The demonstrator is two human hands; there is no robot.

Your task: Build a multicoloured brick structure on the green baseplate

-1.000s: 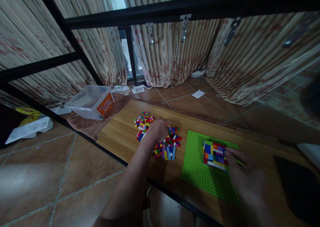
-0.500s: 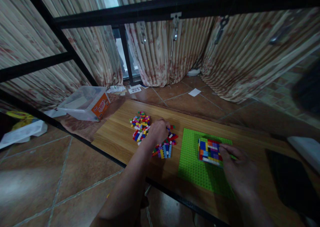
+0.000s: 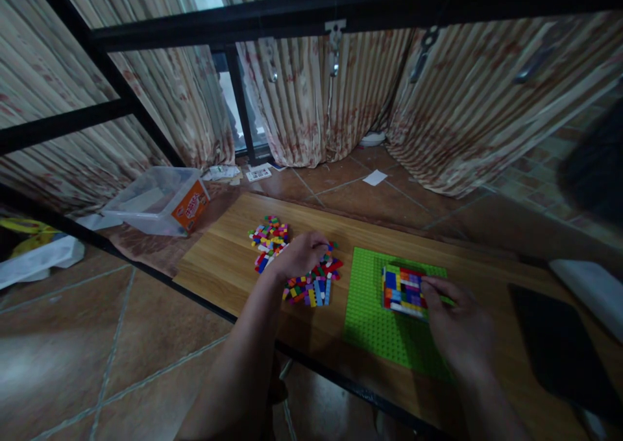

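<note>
- The striped curtains (image 3: 311, 104) fill the far wall; a black frame bar (image 3: 341, 6) crosses in front of them and cuts off their upper part.
- The wooden counter (image 3: 228, 259) runs off the right edge, and its near side is hidden behind both forearms.
- A dark flat thing (image 3: 559, 344) lies on the counter at the right; it is too dim to make out.
- The green baseplate (image 3: 374, 318) lies flat on the counter, its near right corner covered by the right hand (image 3: 460, 327).
- A clear plastic bin (image 3: 156, 201) with an orange label sits on the floor beyond the counter's left end; its contents are blurred.
- The left hand (image 3: 299, 254) rests over the pile of loose bricks (image 3: 311, 288), hiding its middle; its fingers curl down into the bricks, and whether they hold one cannot be told.
- The block of joined bricks (image 3: 402, 288) sits on the baseplate's far half. The right hand's fingers (image 3: 433, 285) touch its right edge, close together; the grip itself is hidden.
</note>
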